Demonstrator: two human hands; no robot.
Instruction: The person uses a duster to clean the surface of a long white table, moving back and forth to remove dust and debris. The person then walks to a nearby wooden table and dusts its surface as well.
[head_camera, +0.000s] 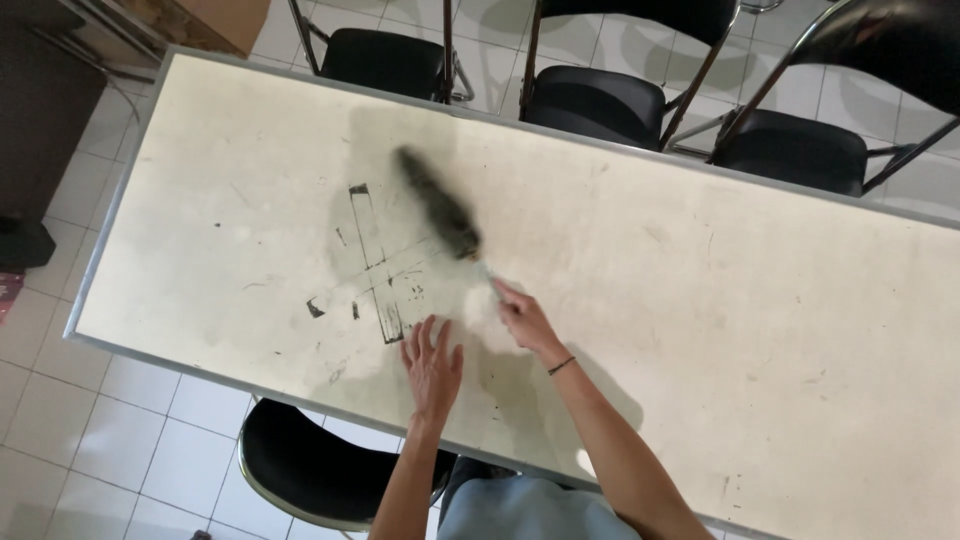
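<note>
My right hand grips the thin handle of a dark feather duster, whose blurred head lies over the white table, up and left of the hand. My left hand rests flat on the tabletop with fingers spread, close beside the right hand, near the table's front edge. Black marks and lines stain the table surface just under and left of the duster.
Three black chairs with metal frames stand along the far side of the table. A black stool seat sits below the near edge, left of my body. White floor tiles surround the table; a dark cabinet stands at far left.
</note>
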